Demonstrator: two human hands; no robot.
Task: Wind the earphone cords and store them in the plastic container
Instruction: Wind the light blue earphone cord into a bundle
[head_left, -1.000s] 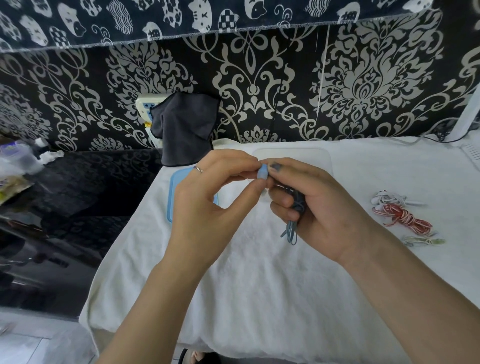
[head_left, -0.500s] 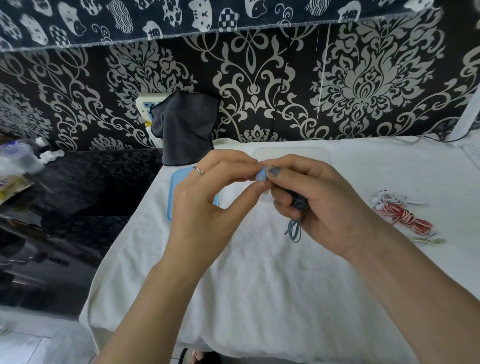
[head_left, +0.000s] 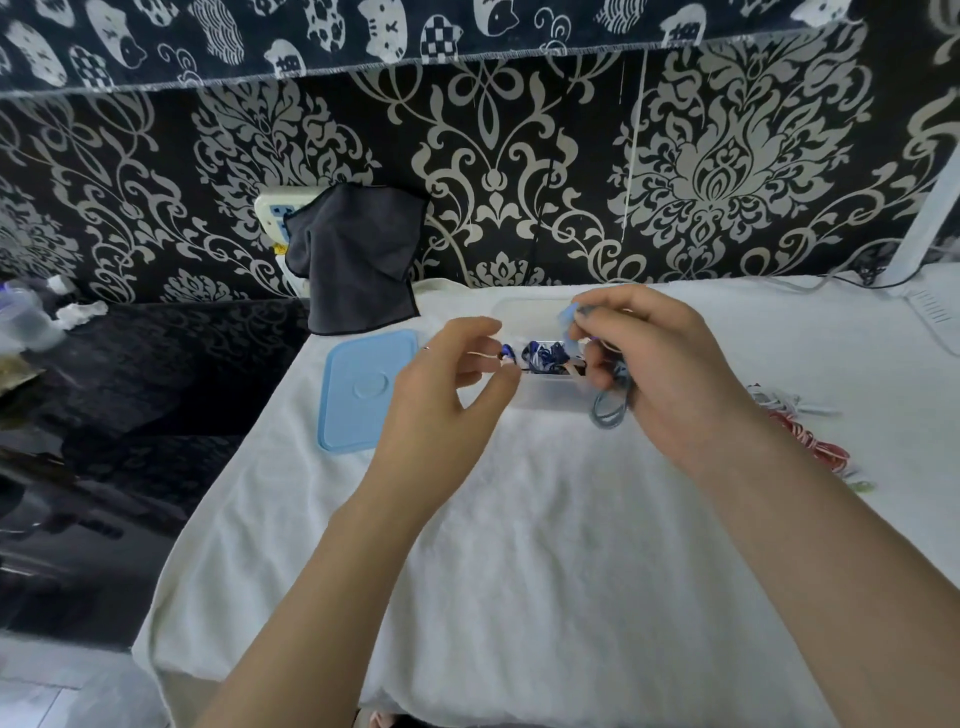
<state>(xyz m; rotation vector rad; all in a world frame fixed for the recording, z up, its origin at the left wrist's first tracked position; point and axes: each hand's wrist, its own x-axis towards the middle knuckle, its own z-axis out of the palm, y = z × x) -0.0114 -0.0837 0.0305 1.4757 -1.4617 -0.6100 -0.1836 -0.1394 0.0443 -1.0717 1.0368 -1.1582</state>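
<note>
My right hand (head_left: 670, 374) grips a wound grey-blue earphone cord (head_left: 610, 408); its loops hang below my fingers and its pale blue tip (head_left: 567, 314) sticks up by my thumb. This hand hovers over the right end of the clear plastic container (head_left: 545, 400). Inside the container lie dark blue earphones (head_left: 545, 354). My left hand (head_left: 441, 395) floats just left of the container, fingers apart and holding nothing. A red-and-white cord bundle (head_left: 810, 441) and white earphones (head_left: 779, 402) lie to the right on the white towel (head_left: 519, 545).
The container's light blue lid (head_left: 363, 395) lies flat to the left of it. A dark grey cloth (head_left: 358, 260) hangs over a wall socket behind. Left of the towel is a glossy black surface (head_left: 130, 395) with clutter. A pale greenish cord (head_left: 860, 486) lies at the far right.
My left hand has let go of the cord's blue tip and drawn back to the left. My right hand has carried the wound cord up over the container, which is now uncovered.
</note>
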